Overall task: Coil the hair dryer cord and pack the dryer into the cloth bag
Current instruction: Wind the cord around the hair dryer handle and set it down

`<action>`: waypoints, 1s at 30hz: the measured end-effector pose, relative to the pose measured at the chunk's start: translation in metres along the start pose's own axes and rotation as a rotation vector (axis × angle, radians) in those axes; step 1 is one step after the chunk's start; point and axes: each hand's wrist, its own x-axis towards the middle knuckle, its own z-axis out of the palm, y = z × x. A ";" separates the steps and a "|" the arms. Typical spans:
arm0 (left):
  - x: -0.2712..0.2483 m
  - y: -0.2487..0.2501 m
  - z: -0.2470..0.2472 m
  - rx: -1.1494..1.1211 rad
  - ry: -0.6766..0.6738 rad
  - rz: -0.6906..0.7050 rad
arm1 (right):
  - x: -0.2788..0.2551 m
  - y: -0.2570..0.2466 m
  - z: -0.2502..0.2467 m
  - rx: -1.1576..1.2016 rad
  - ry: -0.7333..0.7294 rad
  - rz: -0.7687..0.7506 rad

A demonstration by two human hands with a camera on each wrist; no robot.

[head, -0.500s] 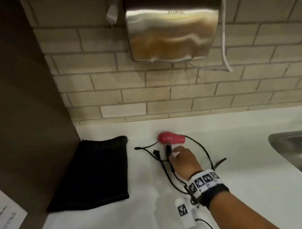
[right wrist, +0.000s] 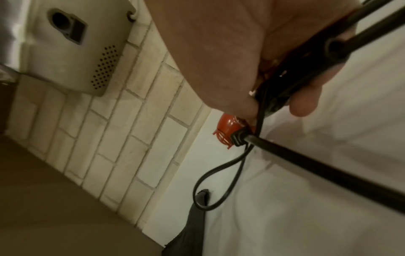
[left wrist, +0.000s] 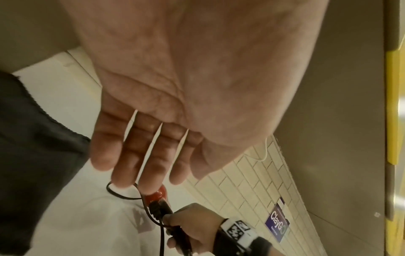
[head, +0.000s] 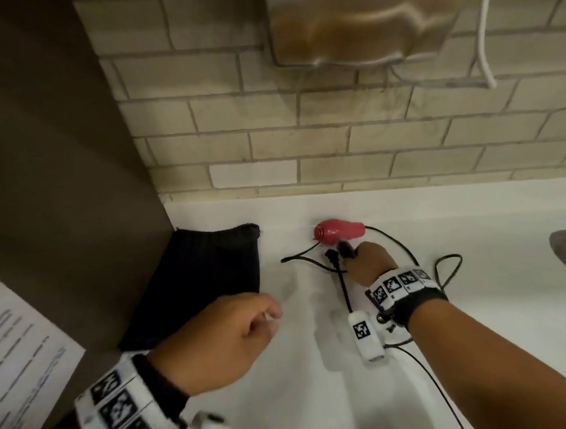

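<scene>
- While the cord (head: 401,242) lies loose across the white counter (head: 467,214) in open loops, none of the coiling looks done; the task seems to be at its very start.
- The pink hair dryer (head: 338,230) lies on its side near the back of the counter, close to the tiled wall (head: 337,142), with its black handle (head: 345,248) pointing toward the person.
- The right hand (head: 371,262) has its fingers curled round that black handle, and the right wrist view shows a strand of cord caught in the same grip; whether the dryer has left the counter I cannot tell.
- The plug (head: 333,256) lies just left of the gripped handle, with a narrow loop of cord running out toward the bag.
- The left hand (head: 222,338) hovers over the counter near the bag's front corner; the left wrist view shows its fingers straight and relaxed, holding nothing.
- The black cloth bag (head: 210,274) lies flat in the corner against the brown side panel (head: 66,189). It looks limp and unfilled, though its mouth is hard to make out, so that is probably, not certainly, so.
- Left to do, as I judge it: gather the cord into a coil, open the bag, and slide dryer and cord inside.
- A metal sink (head: 565,246) shows at the right edge, well apart from the dryer; its contents are out of view.
</scene>
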 end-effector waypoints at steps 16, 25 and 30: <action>0.106 0.066 -0.007 0.195 0.075 0.111 | -0.096 -0.054 -0.085 -0.333 0.188 -0.899; 0.073 0.035 -0.025 -0.302 0.035 -0.012 | -0.071 -0.018 -0.108 -0.134 0.248 -0.704; 0.055 0.038 -0.032 -0.656 -0.018 0.067 | -0.081 -0.030 -0.102 0.058 0.242 -0.747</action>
